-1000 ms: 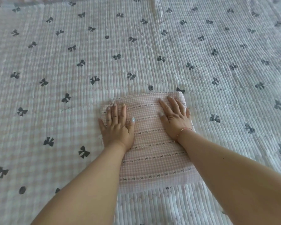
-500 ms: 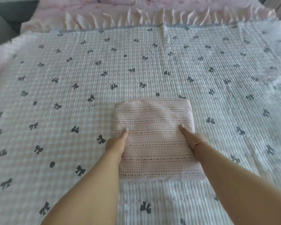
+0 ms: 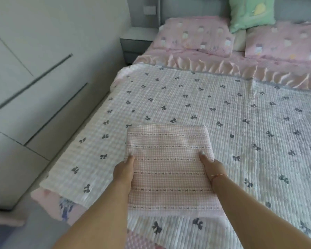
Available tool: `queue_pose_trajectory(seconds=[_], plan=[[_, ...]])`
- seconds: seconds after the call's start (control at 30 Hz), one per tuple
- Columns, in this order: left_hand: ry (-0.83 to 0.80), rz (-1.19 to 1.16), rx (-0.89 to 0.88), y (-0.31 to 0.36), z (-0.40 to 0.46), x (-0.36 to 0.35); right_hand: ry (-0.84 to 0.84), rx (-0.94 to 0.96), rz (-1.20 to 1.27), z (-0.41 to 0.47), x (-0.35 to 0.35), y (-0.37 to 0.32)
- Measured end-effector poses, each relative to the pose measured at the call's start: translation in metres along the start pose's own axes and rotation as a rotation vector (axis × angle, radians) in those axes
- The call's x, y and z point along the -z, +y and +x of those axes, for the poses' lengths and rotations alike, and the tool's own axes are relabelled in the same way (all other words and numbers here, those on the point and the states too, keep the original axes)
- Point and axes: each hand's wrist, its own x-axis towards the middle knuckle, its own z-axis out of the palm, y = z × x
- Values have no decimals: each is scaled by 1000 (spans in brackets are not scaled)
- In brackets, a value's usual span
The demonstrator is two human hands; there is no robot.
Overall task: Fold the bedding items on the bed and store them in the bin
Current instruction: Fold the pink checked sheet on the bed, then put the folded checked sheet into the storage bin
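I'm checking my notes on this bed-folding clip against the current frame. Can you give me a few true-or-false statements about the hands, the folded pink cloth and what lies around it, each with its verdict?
1. Both hands hold the folded pink gingham cloth, the left hand at its left edge, the right hand at its right edge. True.
2. The cloth is spread out flat and unfolded. False: it is folded into a compact rectangle.
3. The white quilt under it bears dark bows. True.
4. The green pillow lies beside the cloth. False: it stands at the head of the bed, behind the pink pillows.
5. A storage bin stands on the quilt. False: no bin is in view.
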Motion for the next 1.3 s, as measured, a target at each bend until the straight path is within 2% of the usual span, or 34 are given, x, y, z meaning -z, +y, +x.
queue_pose_trajectory(seconds=[0.23,0.37,0.7,0.9,1.13,1.3], plan=[[165,-216,-3,-21,-9,157,-149,177,-168,-88,-111,-70],[244,-351,5,-59,6,265,-221,267,-177,-151,-198,-93],[507,-543,66,-147,-24,548,-485,320,-318,-330,-438,-92],[703,-589,102,-195,-37,665,-625,392,-445,-407,-570,-96],[898,-684,247,-255,3,791,-849,503,-619,-473,-743,-107],[968,-707,323,-276,35,866,-911,538,-740,-507,-847,-113]])
